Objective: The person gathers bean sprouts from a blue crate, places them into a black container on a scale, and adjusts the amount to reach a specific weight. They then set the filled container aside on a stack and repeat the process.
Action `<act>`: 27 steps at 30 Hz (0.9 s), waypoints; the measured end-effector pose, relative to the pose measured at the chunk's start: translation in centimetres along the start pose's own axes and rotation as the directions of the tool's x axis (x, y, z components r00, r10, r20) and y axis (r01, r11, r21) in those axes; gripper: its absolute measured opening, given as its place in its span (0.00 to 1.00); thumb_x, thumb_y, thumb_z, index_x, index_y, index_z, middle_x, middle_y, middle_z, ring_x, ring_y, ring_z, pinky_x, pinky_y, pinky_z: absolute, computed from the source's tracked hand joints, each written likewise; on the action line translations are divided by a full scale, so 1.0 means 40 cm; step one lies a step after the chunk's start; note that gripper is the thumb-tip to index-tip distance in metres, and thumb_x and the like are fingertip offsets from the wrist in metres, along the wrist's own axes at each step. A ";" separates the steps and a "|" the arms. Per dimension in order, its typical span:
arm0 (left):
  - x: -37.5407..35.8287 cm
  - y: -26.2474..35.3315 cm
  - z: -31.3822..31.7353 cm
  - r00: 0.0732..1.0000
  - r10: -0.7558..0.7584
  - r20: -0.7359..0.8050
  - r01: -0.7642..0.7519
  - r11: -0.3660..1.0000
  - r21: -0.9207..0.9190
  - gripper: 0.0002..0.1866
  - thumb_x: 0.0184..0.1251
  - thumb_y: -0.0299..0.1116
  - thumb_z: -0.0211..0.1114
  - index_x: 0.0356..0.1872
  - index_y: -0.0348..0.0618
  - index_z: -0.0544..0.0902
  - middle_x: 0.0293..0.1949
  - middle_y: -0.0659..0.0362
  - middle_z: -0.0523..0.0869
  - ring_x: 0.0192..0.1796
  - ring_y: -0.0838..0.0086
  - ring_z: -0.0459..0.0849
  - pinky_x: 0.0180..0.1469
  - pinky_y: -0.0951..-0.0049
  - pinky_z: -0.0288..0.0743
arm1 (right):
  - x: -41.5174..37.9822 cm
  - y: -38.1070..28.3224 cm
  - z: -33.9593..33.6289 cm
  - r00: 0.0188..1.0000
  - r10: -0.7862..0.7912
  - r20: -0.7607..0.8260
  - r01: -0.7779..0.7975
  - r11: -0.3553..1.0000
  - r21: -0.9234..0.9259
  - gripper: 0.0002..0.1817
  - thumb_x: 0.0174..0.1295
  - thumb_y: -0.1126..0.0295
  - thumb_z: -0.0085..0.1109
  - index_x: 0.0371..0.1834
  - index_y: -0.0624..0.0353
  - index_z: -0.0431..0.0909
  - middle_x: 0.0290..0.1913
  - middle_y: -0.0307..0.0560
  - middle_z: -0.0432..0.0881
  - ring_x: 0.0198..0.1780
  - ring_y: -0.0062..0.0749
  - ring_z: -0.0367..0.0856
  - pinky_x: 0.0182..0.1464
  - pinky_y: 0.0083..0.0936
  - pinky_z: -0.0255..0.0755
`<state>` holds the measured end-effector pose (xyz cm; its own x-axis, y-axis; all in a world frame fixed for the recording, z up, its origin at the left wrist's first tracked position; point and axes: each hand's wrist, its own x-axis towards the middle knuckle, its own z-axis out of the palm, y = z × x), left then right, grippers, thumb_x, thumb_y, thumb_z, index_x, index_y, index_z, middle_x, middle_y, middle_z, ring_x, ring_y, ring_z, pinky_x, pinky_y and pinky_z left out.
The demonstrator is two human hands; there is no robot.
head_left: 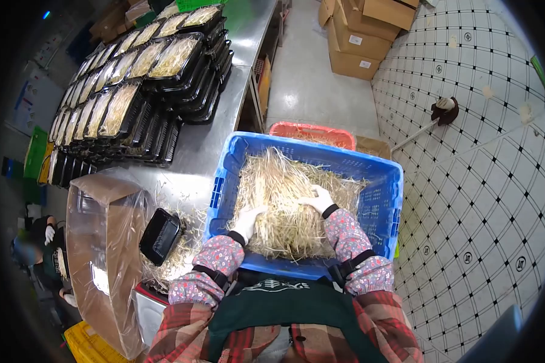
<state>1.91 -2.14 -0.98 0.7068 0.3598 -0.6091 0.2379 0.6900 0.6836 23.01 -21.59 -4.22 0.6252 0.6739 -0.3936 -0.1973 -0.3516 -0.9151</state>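
Observation:
A blue plastic crate (378, 169) in front of me holds a large heap of long, pale sprouts (278, 187). At the left of the heap, my white-gloved left hand (247, 221) grips the side of a thick clump, its thumb pointing inward. Across from it, my white-gloved right hand (319, 201) presses on the clump's right side, thumb on top. Most fingers of both hands are sunk in the strands. Beside the crate, a black plastic tray (161, 236) lies on scattered sprouts.
Stacks of sprout-filled black trays (157, 60) stand on the steel table (209, 142). A plastic-lined carton (106, 242) is at left, near a co-worker (39, 242). Behind the blue crate are a red crate (315, 131) and cardboard boxes (354, 45).

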 end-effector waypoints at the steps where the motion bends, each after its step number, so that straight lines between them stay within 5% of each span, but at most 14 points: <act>1: 0.015 -0.007 -0.027 0.995 0.068 -0.076 -0.063 0.995 0.073 0.22 0.54 0.28 0.73 0.52 0.38 0.80 0.45 0.57 0.85 0.50 0.69 0.83 0.53 0.66 0.77 | 0.009 0.035 -0.024 0.996 0.060 -0.073 -0.065 0.996 -0.064 0.45 0.40 0.59 0.84 0.61 0.70 0.71 0.58 0.57 0.79 0.61 0.40 0.78 0.62 0.31 0.71; 3: -0.008 0.012 -0.059 0.997 0.000 -0.081 0.011 0.991 0.130 0.23 0.56 0.27 0.73 0.54 0.38 0.79 0.47 0.57 0.85 0.51 0.68 0.82 0.53 0.65 0.77 | -0.007 0.092 -0.046 0.962 0.050 -0.267 -0.088 0.987 -0.132 0.52 0.38 0.55 0.84 0.65 0.71 0.68 0.61 0.60 0.77 0.64 0.40 0.74 0.65 0.32 0.68; 6: -0.010 0.024 -0.061 0.996 -0.065 -0.058 0.067 0.997 0.035 0.21 0.57 0.26 0.72 0.53 0.38 0.79 0.47 0.57 0.85 0.48 0.69 0.83 0.51 0.67 0.77 | -0.006 0.151 -0.072 0.964 0.082 -0.252 -0.097 0.994 -0.047 0.53 0.38 0.53 0.84 0.66 0.73 0.67 0.62 0.62 0.76 0.65 0.42 0.74 0.67 0.33 0.66; 9: -0.004 0.002 -0.064 0.985 0.080 -0.152 -0.044 0.973 0.227 0.19 0.58 0.26 0.72 0.51 0.38 0.80 0.44 0.58 0.86 0.43 0.71 0.85 0.49 0.70 0.78 | -0.022 0.121 -0.074 0.953 0.089 -0.289 -0.114 0.991 -0.070 0.51 0.40 0.55 0.84 0.65 0.71 0.68 0.59 0.61 0.79 0.62 0.41 0.77 0.65 0.31 0.68; 11: -0.028 0.030 -0.070 0.994 0.087 -0.061 -0.059 0.929 0.366 0.17 0.58 0.26 0.71 0.50 0.38 0.82 0.45 0.58 0.86 0.44 0.72 0.85 0.49 0.70 0.77 | 0.003 0.179 -0.088 0.977 0.001 -0.213 -0.028 0.992 -0.126 0.46 0.41 0.59 0.83 0.63 0.68 0.71 0.57 0.58 0.81 0.59 0.38 0.78 0.63 0.30 0.71; 13: -0.017 0.031 -0.099 0.995 0.096 -0.037 -0.083 0.961 0.265 0.15 0.62 0.25 0.67 0.50 0.39 0.83 0.46 0.58 0.87 0.47 0.72 0.84 0.51 0.68 0.77 | -0.046 0.084 -0.093 0.921 0.089 -0.379 -0.127 0.989 -0.076 0.39 0.44 0.62 0.81 0.59 0.67 0.75 0.56 0.55 0.82 0.59 0.38 0.79 0.63 0.32 0.70; 16: -0.042 0.048 -0.095 0.994 0.047 -0.099 -0.038 0.995 0.089 0.11 0.68 0.25 0.60 0.48 0.38 0.83 0.46 0.60 0.86 0.47 0.76 0.82 0.53 0.72 0.74 | -0.036 0.149 -0.095 0.911 0.002 -0.413 -0.093 0.975 -0.200 0.38 0.48 0.62 0.78 0.61 0.67 0.73 0.56 0.56 0.82 0.59 0.40 0.79 0.64 0.32 0.70; 18: 0.009 0.009 -0.132 0.988 0.070 -0.136 -0.058 0.994 0.088 0.10 0.68 0.27 0.60 0.47 0.38 0.82 0.45 0.60 0.86 0.47 0.75 0.81 0.53 0.71 0.72 | -0.020 0.177 -0.076 0.865 0.012 -0.502 -0.057 0.996 -0.074 0.37 0.54 0.59 0.74 0.63 0.66 0.71 0.57 0.58 0.81 0.60 0.43 0.78 0.64 0.34 0.70; 19: 0.047 -0.017 -0.151 0.981 0.089 -0.175 -0.074 0.993 0.087 0.09 0.69 0.29 0.59 0.46 0.38 0.82 0.45 0.60 0.85 0.47 0.74 0.80 0.54 0.70 0.71 | 0.018 0.237 -0.042 0.794 -0.039 -0.606 -0.178 0.939 -0.293 0.36 0.59 0.53 0.66 0.65 0.64 0.70 0.60 0.61 0.78 0.61 0.49 0.78 0.64 0.38 0.69; 23: 0.183 -0.177 -0.089 0.947 0.163 -0.277 -0.033 0.906 0.423 0.14 0.70 0.35 0.58 0.49 0.37 0.77 0.46 0.53 0.82 0.49 0.68 0.77 0.56 0.68 0.69 | -0.035 -0.043 0.159 0.933 0.158 -0.324 -0.307 0.817 -0.487 0.36 0.63 0.44 0.57 0.64 0.63 0.70 0.57 0.64 0.79 0.59 0.54 0.78 0.62 0.39 0.71; 25: 0.171 -0.205 -0.060 0.951 0.304 0.054 -0.296 0.848 0.440 0.18 0.70 0.38 0.59 0.54 0.37 0.76 0.53 0.51 0.80 0.56 0.65 0.77 0.59 0.67 0.69 | -0.030 -0.040 0.243 0.974 -0.012 -0.227 -0.115 0.834 -0.539 0.36 0.64 0.44 0.56 0.65 0.62 0.70 0.56 0.64 0.79 0.57 0.55 0.79 0.61 0.41 0.71; 26: 0.089 -0.130 0.068 0.955 0.095 -0.282 -0.056 0.988 0.143 0.19 0.71 0.41 0.60 0.55 0.40 0.76 0.52 0.55 0.81 0.55 0.68 0.78 0.58 0.62 0.72 | -0.039 -0.084 0.236 0.975 -0.014 -0.224 -0.111 0.836 -0.537 0.36 0.64 0.44 0.56 0.65 0.62 0.70 0.56 0.64 0.79 0.57 0.55 0.79 0.61 0.41 0.71; 27: 0.008 -0.063 0.123 0.983 -0.004 -0.185 -0.024 0.989 -0.149 0.22 0.71 0.42 0.60 0.60 0.39 0.74 0.56 0.52 0.80 0.59 0.65 0.78 0.60 0.63 0.72 | -0.065 -0.170 0.217 0.993 -0.048 -0.111 -0.024 0.819 -0.573 0.37 0.62 0.43 0.56 0.66 0.60 0.69 0.59 0.64 0.77 0.60 0.55 0.76 0.63 0.41 0.69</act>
<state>4.80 -6.86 -0.93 0.5704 0.4669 -0.6758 0.1190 0.7671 0.6304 16.16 -15.30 2.26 0.7136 0.6140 -0.3372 0.2560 -0.6767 -0.6904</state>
